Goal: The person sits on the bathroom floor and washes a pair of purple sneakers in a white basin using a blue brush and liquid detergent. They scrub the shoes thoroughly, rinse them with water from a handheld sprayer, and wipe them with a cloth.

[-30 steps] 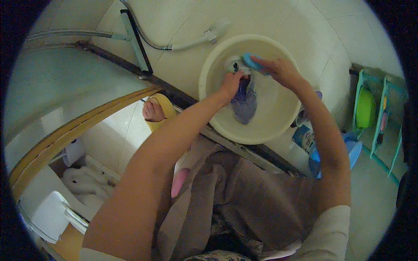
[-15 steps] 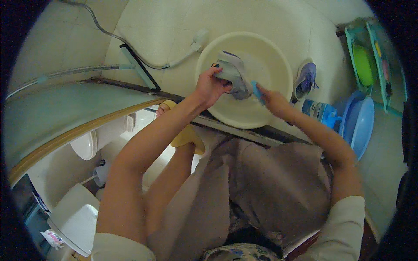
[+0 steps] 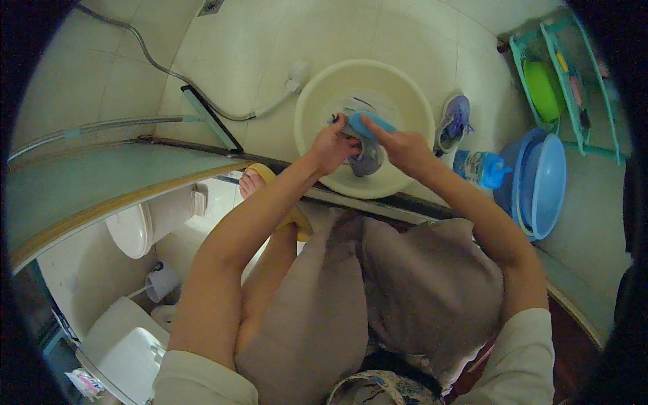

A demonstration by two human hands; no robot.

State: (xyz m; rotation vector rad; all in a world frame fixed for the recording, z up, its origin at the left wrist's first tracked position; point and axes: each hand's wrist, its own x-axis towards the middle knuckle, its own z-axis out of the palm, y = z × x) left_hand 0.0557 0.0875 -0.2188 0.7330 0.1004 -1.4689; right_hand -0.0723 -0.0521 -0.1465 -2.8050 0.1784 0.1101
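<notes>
Over a cream basin (image 3: 307, 108) on the tiled floor, my left hand (image 3: 332, 148) is closed on a wet-looking grey shoe (image 3: 366, 162). The shoe is tilted, and my fingers and the brush hide part of it. My right hand (image 3: 407, 152) grips a light blue scrubbing brush (image 3: 373, 121), which lies across the upper part of the shoe, close to my left fingertips. Some water seems to be at the bottom of the basin. A purple shoe with laces (image 3: 455, 123) stands on the floor just right of the basin.
Blue stacked basins (image 3: 548, 182) and a clear bottle with blue parts (image 3: 480, 169) stand at the right, below a green rack (image 3: 550, 88). A shower head (image 3: 297, 75) and hose lie at the left near a squeegee (image 3: 209, 118). A door track (image 3: 283, 165) runs before me.
My right hand has brought the brush left and up, from beside the shoe onto it. The shoe has turned in my left hand, and the whole view has shifted slightly.
</notes>
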